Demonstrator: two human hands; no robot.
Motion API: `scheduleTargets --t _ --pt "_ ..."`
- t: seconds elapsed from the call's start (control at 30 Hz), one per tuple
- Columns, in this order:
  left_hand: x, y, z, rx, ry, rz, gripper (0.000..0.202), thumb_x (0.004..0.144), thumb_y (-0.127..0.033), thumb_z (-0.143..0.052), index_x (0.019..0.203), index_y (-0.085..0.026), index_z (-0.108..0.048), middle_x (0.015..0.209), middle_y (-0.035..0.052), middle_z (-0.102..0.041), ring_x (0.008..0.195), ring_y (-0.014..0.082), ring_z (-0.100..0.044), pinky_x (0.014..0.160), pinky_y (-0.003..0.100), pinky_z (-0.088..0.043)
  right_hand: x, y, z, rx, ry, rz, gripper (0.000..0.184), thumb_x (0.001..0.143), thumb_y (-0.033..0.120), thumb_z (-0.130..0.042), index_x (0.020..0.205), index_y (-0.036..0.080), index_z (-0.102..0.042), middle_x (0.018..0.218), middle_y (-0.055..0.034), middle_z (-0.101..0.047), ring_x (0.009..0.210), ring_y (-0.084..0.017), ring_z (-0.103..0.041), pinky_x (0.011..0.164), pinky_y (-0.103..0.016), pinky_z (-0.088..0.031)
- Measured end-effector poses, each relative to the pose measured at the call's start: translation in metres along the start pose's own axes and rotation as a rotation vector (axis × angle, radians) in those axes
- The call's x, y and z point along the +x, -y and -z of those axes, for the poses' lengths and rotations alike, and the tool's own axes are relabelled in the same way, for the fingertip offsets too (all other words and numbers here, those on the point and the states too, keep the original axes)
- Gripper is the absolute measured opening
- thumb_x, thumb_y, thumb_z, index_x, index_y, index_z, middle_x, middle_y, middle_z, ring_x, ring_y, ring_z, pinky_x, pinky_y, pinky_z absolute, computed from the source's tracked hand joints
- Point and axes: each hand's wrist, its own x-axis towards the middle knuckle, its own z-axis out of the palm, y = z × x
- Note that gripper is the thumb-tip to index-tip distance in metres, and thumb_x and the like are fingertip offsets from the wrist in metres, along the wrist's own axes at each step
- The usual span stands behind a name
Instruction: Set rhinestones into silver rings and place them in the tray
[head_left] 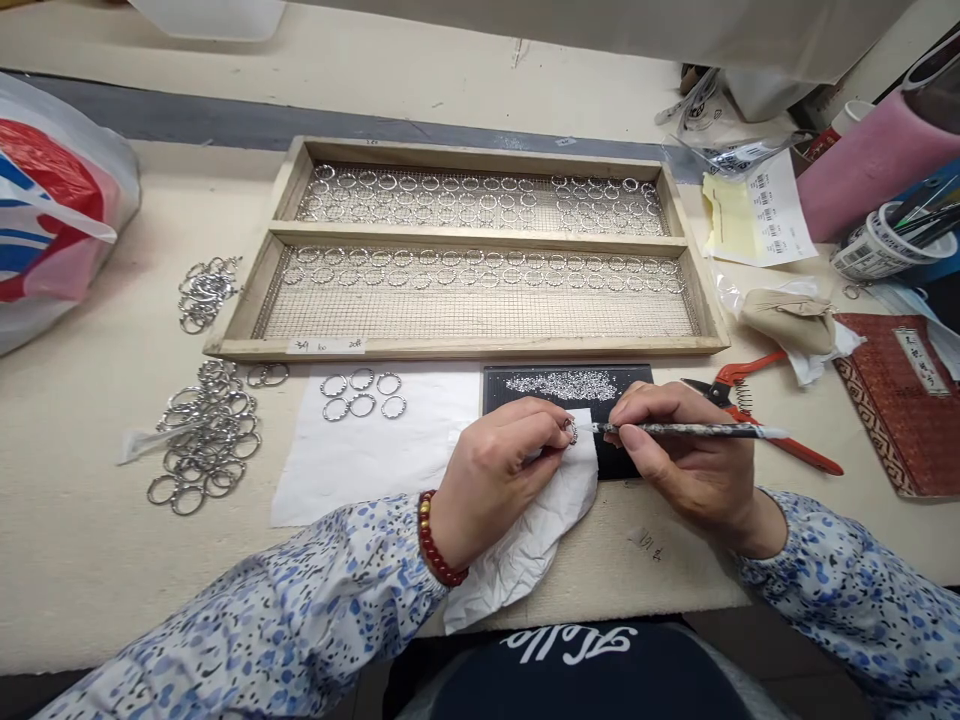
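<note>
Left fingers (pixel 538 428) pinch a ring (pixel 573 432), seemingly at their tips; right fingers (pixel 646 455) grip a slim tool (pixel 697 431).

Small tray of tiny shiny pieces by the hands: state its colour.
Black. The small tray shows best in the head view, the only one.
</note>
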Motion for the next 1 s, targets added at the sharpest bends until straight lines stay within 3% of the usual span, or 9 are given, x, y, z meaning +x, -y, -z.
scheduleTargets --t 0.2,0.47,1.0 --pt "-0.001 0.000 0.001 -0.002 0.011 -0.002 0.016 0.078 0.000 -0.064 0.073 -0.015 -0.062 0.086 0.0077 -0.073 0.081 0.0167 -0.069 0.069 0.028 -0.058 0.000 0.000 0.001 -0.052 -0.024 -0.011 0.007 0.086 0.013 -0.058 0.087 0.018 -0.062 0.076 -0.0029 -0.063 0.070 -0.016 -0.061 0.062 -0.031 -0.048" --pt "-0.002 -0.001 0.001 0.007 0.015 0.030 0.017 0.078 0.000 -0.062 0.073 -0.016 -0.063 0.087 0.0080 -0.073 0.082 0.0182 -0.070 0.071 0.031 -0.060 0.004 -0.015 0.009 -0.324 -0.136 -0.084 0.008 0.084 0.013 -0.057 0.078 0.018 -0.060 0.073 -0.0002 -0.059 0.065 -0.012 -0.056 0.057 -0.024 -0.046" --pt "0.000 0.000 0.000 -0.001 0.003 0.006 0.016 0.078 -0.001 -0.064 0.073 -0.016 -0.063 0.085 0.0069 -0.073 0.081 0.0177 -0.070 0.069 0.030 -0.060 0.002 -0.019 0.011 -0.373 -0.116 -0.087 0.008 0.083 0.012 -0.057 0.077 0.016 -0.058 0.070 0.0020 -0.057 0.059 -0.008 -0.051 0.051 -0.020 -0.039"
